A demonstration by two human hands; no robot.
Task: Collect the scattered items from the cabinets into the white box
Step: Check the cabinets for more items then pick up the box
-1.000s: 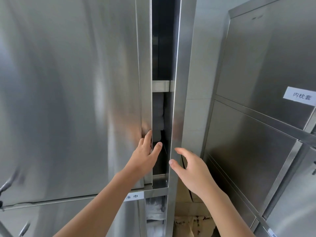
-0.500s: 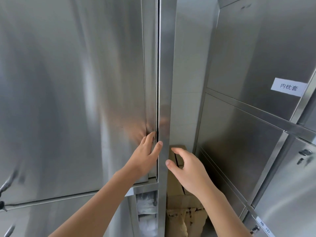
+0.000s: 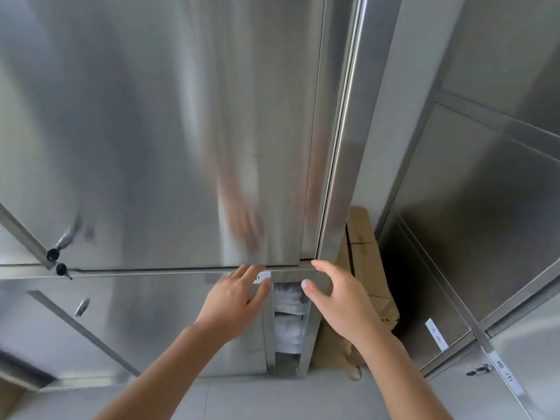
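A tall stainless steel cabinet fills the view. Its upper sliding door is closed against the frame. My left hand lies flat with straight fingers on the lower door, over a small white label. My right hand is spread beside the lower gap, its fingertips at the cabinet's right frame post, holding nothing. Through the narrow lower opening I see stacked white folded linen. No white box is in view.
A second steel cabinet with labelled doors stands at the right, meeting the first at a corner. Brown cardboard boxes are wedged in that corner on the floor. Door locks sit at the left. Grey floor tiles lie below.
The upper door slid fully shut, hiding the shelf and rolled towels behind it. Both hands dropped from the upper door edge to the lower door gap, and my view tilted downward.
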